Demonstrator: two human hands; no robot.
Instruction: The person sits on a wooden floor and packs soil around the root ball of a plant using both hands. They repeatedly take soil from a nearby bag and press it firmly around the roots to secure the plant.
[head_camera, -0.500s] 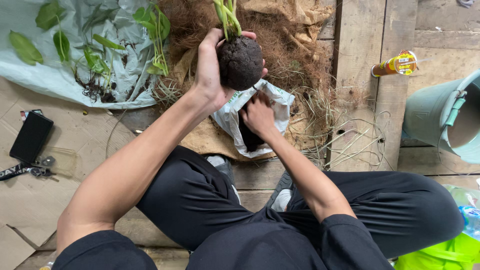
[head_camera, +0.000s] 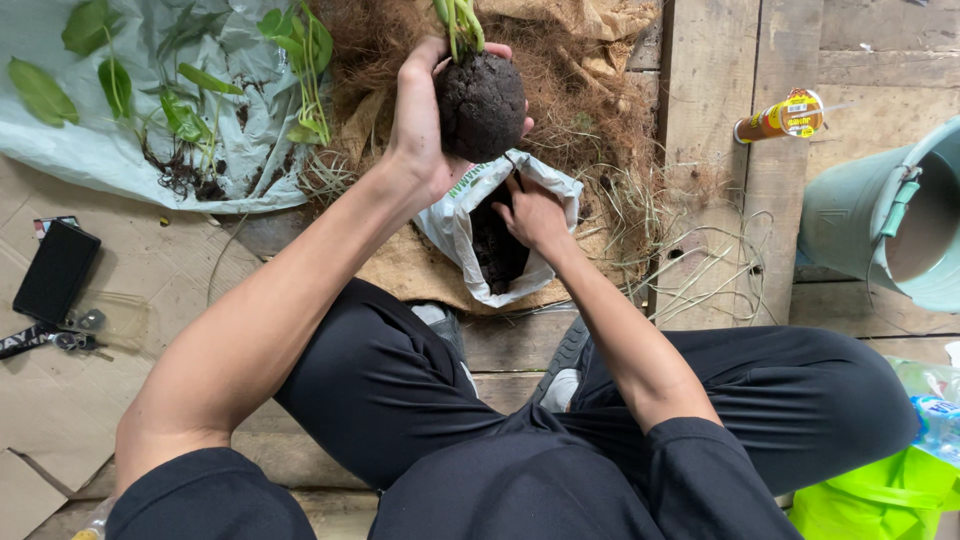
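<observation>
My left hand (head_camera: 418, 115) grips a round dark soil ball (head_camera: 482, 105) with green plant shoots (head_camera: 460, 22) rising from its top, held above a pile of brown coconut fibre (head_camera: 590, 110). Just below it, my right hand (head_camera: 533, 215) reaches into a white plastic bag (head_camera: 455, 225) of dark soil, fingers curled in the soil. Whether they hold any soil is hidden.
A pale plastic sheet (head_camera: 90, 150) with loose green seedlings (head_camera: 185, 110) lies at the left. A black phone (head_camera: 56, 270) and keys (head_camera: 70, 342) rest on cardboard. At the right are an orange tube (head_camera: 785, 117), a teal bucket (head_camera: 890, 230) and a green container (head_camera: 870, 500).
The soil ball and my left hand shifted slightly. My right hand stays in the bag of soil.
</observation>
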